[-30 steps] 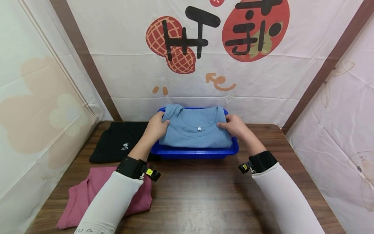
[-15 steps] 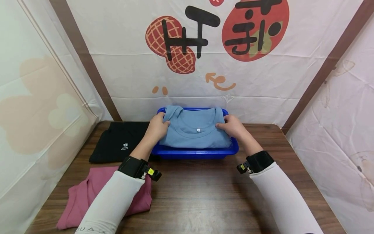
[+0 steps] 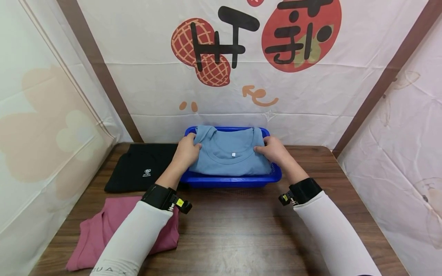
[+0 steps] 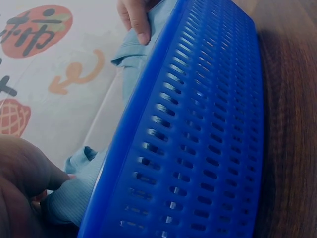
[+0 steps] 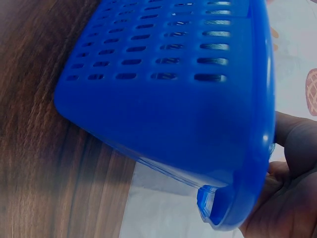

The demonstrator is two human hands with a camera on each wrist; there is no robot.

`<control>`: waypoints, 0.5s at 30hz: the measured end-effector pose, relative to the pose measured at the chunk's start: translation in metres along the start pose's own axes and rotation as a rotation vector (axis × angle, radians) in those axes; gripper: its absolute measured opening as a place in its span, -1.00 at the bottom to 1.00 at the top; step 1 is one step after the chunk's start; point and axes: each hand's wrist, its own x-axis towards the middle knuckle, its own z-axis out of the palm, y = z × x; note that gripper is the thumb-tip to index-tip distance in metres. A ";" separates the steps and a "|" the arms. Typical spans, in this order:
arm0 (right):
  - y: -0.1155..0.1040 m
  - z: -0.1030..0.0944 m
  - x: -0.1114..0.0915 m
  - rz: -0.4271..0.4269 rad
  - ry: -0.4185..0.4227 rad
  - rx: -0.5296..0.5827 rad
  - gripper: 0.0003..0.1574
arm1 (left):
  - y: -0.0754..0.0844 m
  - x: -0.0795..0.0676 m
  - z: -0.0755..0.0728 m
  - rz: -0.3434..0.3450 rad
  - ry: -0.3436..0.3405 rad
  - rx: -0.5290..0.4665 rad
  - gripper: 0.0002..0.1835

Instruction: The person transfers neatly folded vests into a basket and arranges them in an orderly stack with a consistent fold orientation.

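Note:
A folded light-blue T-shirt (image 3: 229, 163), with a small white tag inside its round neckline, lies in a blue plastic basket (image 3: 228, 181) at the back of the table. My left hand (image 3: 187, 152) pinches the shirt's left side, thumb on top. On the other side my right hand (image 3: 274, 149) grips the shirt's right edge, its thumb also on top. The fingers under the cloth are hidden. In the left wrist view, the slotted basket wall (image 4: 198, 129) stands beside the shirt cloth (image 4: 74, 193). In the right wrist view, the right hand (image 5: 292, 183) is behind the basket's rim.
A folded black garment (image 3: 138, 168) with a white print lies left of the basket. Nearer, a folded pink garment (image 3: 107, 226) is partly covered by the left sleeve. A printed cloth wall (image 3: 221, 99) rises behind the brown wooden table (image 3: 235, 230).
The shirt has sunk slightly into the basket, both hands still on it. My right hand has shifted a little to the left. The black and pink garments stay put.

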 end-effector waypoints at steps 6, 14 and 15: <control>-0.001 0.003 0.001 0.003 0.006 -0.036 -0.63 | 0.000 0.001 0.002 0.001 0.013 0.020 -0.41; -0.001 0.009 0.002 0.013 0.048 -0.106 -0.61 | -0.003 0.002 0.005 -0.013 0.009 0.033 -0.41; -0.001 0.010 0.002 0.017 0.048 -0.112 -0.61 | -0.003 0.002 0.005 -0.016 0.008 0.035 -0.41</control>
